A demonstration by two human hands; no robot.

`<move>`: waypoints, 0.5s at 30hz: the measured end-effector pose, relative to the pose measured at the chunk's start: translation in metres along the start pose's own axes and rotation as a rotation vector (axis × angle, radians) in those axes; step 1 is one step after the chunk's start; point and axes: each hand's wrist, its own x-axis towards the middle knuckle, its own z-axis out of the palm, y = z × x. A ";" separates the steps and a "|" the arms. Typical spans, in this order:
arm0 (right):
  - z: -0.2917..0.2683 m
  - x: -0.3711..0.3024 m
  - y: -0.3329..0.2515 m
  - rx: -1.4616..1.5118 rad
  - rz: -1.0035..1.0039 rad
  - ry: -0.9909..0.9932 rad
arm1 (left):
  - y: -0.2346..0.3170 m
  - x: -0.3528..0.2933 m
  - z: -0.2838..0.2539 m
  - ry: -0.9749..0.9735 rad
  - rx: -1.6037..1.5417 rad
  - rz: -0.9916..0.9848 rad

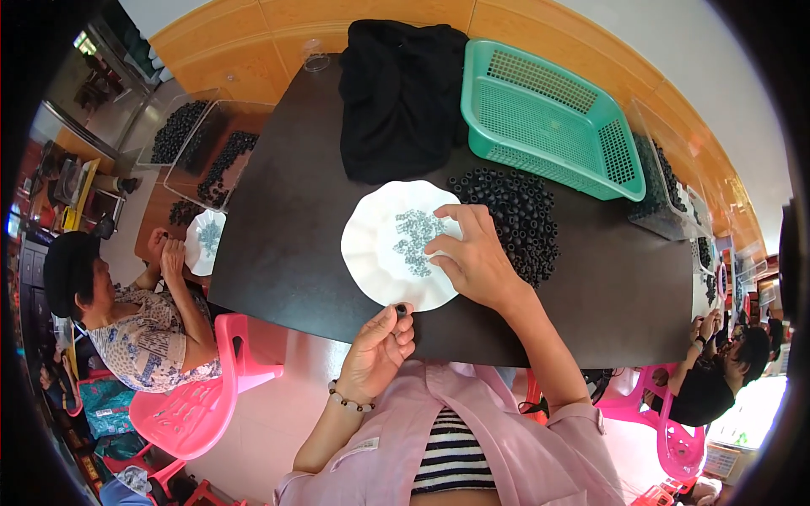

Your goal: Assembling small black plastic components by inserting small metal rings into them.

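Between the thumb and fingertips of my left hand (380,347) is a small black hollow cylinder (401,310), its open end facing up, by the near edge of the plate. A white scalloped plate (364,244) lies on the dark table and bears a scatter of tiny clear pieces (413,232). Over the plate's right side, my right hand (477,257) reaches down at these pieces with its fingers curved and apart; nothing shows in its grasp. Just beyond that hand spreads a heap of similar black hollow cylinders (515,219).
A green mesh basket (548,126) and a folded black cloth (401,101) sit at the table's far side. Clear bins of black parts (666,190) stand at the right. Co-workers sit left (152,320) and right (726,371), near pink chairs (198,405).
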 end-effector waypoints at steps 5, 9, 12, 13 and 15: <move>0.004 0.002 0.005 -0.023 0.020 -0.044 | 0.003 0.002 -0.001 -0.023 -0.014 -0.025; 0.010 0.002 0.009 -0.027 0.010 -0.051 | 0.003 0.002 0.000 -0.023 -0.004 -0.027; 0.008 0.002 0.008 -0.030 0.026 -0.058 | 0.002 0.003 0.001 -0.020 0.003 -0.025; 0.007 0.002 0.007 -0.030 0.025 -0.054 | 0.002 0.003 0.001 -0.022 -0.004 -0.026; 0.007 0.002 0.006 -0.029 0.022 -0.052 | 0.002 0.003 0.000 -0.022 -0.013 -0.023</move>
